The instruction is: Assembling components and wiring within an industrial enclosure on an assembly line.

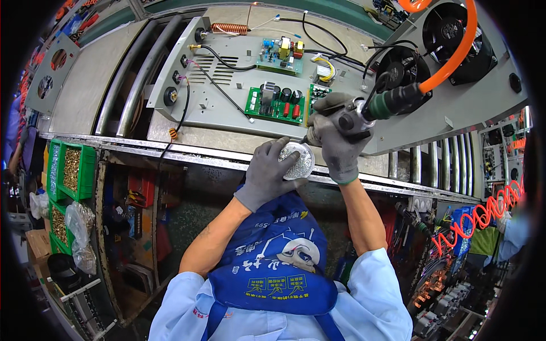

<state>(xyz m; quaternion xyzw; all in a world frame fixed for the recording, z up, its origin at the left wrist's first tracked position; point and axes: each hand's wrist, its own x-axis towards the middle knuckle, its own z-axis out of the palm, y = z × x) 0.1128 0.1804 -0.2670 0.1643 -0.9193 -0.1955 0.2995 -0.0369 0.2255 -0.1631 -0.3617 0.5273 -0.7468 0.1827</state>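
Note:
In a grey glove, my left hand point(266, 176) is closed round a shallow round dish point(306, 163) full of small shiny metal parts, probably screws. The dish is at the bench's front edge. My right hand point(336, 146), also gloved, grips an air screwdriver point(354, 118) whose bit end points down at the dish's far rim. Whether a screw sits on the bit is too small to tell. Beyond both hands lies a grey metal chassis point(216, 118) carrying a green circuit board point(267, 113) with capacitors and a second, bluish board point(282, 63).
An orange air hose point(455, 59) arches up from the screwdriver. A panel point(483, 94) with two black fans point(449, 28) stands at right. Rollers point(139, 79) run beside the chassis. Green bins point(72, 170) of brass-coloured parts hang at left. Loose cables point(213, 85) cross the chassis.

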